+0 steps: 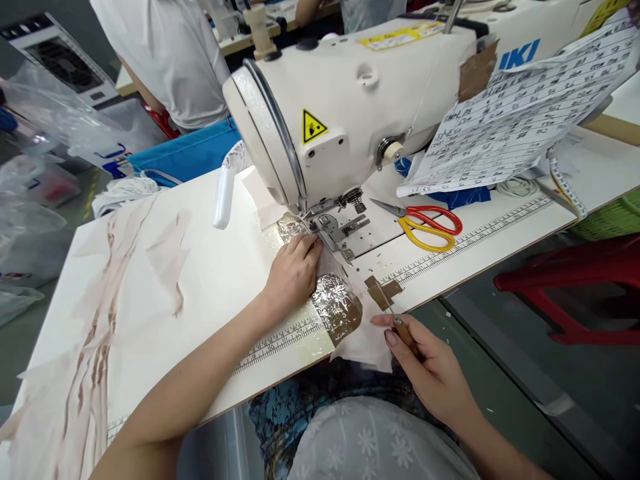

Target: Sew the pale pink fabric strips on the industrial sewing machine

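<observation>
My left hand [294, 270] lies on a piece of pale pink fabric [367, 343] right in front of the presser foot [330, 230] of a white sewing machine [350, 100]; its fingers are curled down, pressing the cloth onto the shiny taped patch [340, 303] of the table. My right hand [430, 367] is at the table's front edge, fingers pinched round a thin pointed tool with a wooden handle [403, 330]. The tool's tip points toward brown tape [383, 291].
Red-and-yellow scissors [430, 227] lie right of the needle plate. A printed paper sheet [525, 113] hangs off the machine. Pale fabric pieces [100, 313] are piled at the table's left. A person in a white shirt [170, 60] stands behind. A red stool [575, 287] stands at right.
</observation>
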The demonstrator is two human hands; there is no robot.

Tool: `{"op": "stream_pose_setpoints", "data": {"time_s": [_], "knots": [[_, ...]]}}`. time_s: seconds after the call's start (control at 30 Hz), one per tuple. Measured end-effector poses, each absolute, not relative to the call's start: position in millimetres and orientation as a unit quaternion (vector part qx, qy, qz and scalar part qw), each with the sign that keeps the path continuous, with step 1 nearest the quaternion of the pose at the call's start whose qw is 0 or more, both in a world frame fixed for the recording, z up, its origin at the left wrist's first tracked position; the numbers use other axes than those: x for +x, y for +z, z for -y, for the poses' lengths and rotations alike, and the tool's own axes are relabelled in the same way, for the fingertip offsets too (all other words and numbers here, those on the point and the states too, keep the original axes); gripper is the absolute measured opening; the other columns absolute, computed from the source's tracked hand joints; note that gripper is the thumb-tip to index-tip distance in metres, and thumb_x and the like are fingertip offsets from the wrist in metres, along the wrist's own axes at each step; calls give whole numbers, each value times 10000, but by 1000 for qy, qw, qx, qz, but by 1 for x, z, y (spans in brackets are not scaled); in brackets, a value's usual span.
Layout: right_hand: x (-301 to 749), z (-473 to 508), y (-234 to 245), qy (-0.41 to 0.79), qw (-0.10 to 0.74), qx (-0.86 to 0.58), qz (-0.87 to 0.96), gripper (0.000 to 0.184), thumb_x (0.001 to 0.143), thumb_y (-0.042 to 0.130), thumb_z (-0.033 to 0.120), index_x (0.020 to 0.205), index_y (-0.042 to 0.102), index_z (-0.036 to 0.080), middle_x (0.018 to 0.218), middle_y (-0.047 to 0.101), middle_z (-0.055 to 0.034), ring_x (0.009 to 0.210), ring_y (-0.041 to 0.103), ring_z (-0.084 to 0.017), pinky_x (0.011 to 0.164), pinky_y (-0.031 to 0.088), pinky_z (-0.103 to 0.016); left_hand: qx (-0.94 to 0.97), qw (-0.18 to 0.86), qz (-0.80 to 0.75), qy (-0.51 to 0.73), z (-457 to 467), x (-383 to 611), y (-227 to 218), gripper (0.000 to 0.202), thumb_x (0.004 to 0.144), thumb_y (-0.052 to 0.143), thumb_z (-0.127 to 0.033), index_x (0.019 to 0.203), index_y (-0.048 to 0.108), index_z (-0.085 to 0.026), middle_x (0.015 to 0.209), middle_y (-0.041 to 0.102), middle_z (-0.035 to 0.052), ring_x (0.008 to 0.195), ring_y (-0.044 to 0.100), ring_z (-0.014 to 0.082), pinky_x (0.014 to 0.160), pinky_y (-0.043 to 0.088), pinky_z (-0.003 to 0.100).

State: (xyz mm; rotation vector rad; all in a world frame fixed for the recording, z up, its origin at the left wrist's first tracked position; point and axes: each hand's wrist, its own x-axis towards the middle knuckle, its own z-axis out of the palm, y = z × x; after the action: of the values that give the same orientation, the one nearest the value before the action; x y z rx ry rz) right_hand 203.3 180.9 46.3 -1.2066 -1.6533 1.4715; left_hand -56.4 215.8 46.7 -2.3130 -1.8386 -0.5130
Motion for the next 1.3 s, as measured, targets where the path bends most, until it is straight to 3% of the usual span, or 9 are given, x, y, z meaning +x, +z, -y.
{"op": "stream_pose_setpoints", "data": {"time_s": [0.17, 0.3, 0.5, 0.7, 0.83, 0.97, 1.2, 1.3], "knots": [[191, -195, 58, 470, 287, -438, 710, 293, 955, 474, 371, 1061, 680, 192, 893, 741, -51, 781, 692, -192, 684, 557, -259, -765, 100, 609, -184, -223, -58, 46, 386, 920, 375, -47, 1168, 663, -111, 1177, 608, 166, 1085, 545, 300, 861, 571, 479], [184, -201, 63, 454, 270, -423, 736, 318, 964, 435, 359, 1084, 661, 169, 852, 716, -54, 684, 651, -181, 594, 526, -259, -774, 89, 591, -208, -225, -66, 47, 365, 934, 362, -53, 1106, 678, -121, 1072, 625, 143, 975, 555, 259, 809, 576, 430], [182, -204, 67, 469, 257, -419, 734, 320, 972, 421, 355, 1088, 655, 172, 635, 577, 12, 527, 531, -150, 490, 457, -247, -783, 53, 571, -242, -224, -70, 48, 351, 938, 365, -51, 1096, 656, -166, 1066, 646, 107, 969, 568, 239, 823, 569, 438], [174, -212, 64, 468, 267, -399, 742, 282, 967, 435, 322, 1086, 650, 184, 800, 675, -29, 700, 639, -173, 615, 508, -251, -769, 85, 597, -215, -224, -68, 46, 364, 887, 409, -29, 1139, 635, -162, 1149, 608, 130, 1052, 540, 277, 855, 549, 455], [169, -217, 62, 465, 270, -383, 751, 275, 966, 430, 301, 1079, 650, 179, 971, 719, -72, 786, 668, -185, 654, 514, -258, -763, 88, 598, -229, -222, -68, 47, 342, 888, 419, -50, 1134, 631, -158, 1066, 604, 125, 985, 541, 265, 804, 544, 432], [167, -220, 64, 458, 271, -383, 755, 270, 965, 431, 285, 1095, 644, 183, 961, 726, -68, 800, 678, -190, 662, 518, -260, -780, 70, 571, -245, -220, -67, 48, 333, 900, 394, -47, 1110, 624, -164, 1036, 626, 102, 947, 556, 237, 819, 540, 423], [157, -227, 65, 432, 273, -374, 774, 264, 960, 425, 257, 1100, 637, 185, 981, 742, -76, 846, 692, -203, 696, 523, -270, -766, 96, 604, -196, -221, -68, 45, 340, 859, 446, -55, 1148, 601, -146, 1118, 623, 129, 1004, 564, 274, 804, 540, 439], [154, -229, 62, 422, 282, -366, 780, 268, 964, 420, 259, 1102, 633, 174, 876, 719, -57, 787, 677, -194, 664, 504, -263, -764, 102, 600, -214, -219, -68, 45, 341, 857, 437, -51, 1151, 590, -129, 1090, 623, 134, 975, 566, 264, 785, 544, 429]]}}
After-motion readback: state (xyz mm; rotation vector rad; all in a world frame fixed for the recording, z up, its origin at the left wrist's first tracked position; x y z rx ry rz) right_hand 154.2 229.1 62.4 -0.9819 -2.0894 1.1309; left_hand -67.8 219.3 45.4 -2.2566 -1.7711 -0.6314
